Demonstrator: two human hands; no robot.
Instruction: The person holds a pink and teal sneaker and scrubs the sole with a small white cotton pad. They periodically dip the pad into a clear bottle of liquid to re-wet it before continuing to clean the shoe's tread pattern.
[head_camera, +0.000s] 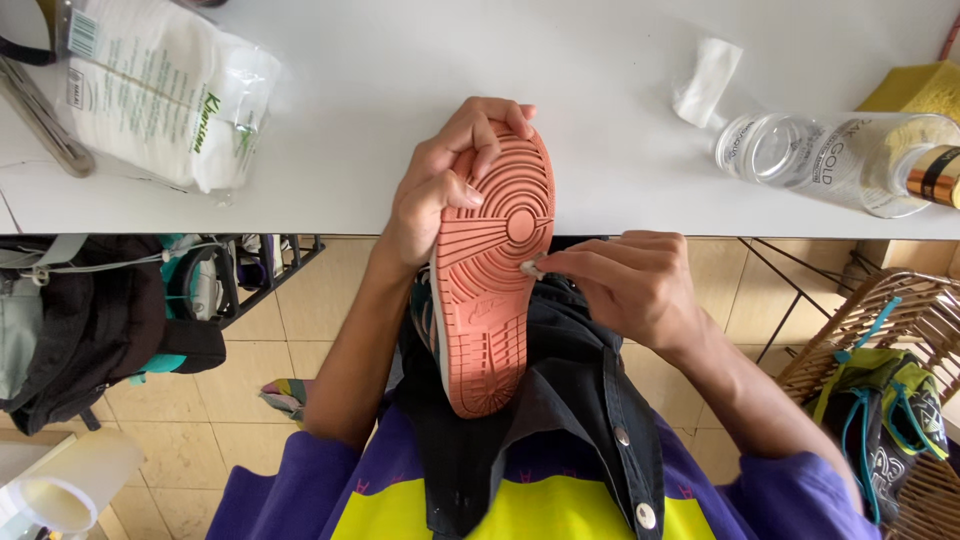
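White table (620, 120), tiled floor (290, 330), left hand (440, 190) gripping shoe (495, 270), right hand (625, 285) pinching pad (531, 267)

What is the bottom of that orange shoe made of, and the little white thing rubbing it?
The shoe sole looks like matte salmon-coloured rubber, moulded into ridges and rings. The white wad pinched in the right hand seems soft, probably cotton or tissue, though it is too small to tell. The left hand grips the toe.

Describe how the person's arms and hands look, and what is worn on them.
Both forearms are bare. Short purple sleeves end near the elbows. The left hand and right hand wear no gloves; no rings, watch or bracelets are visible.
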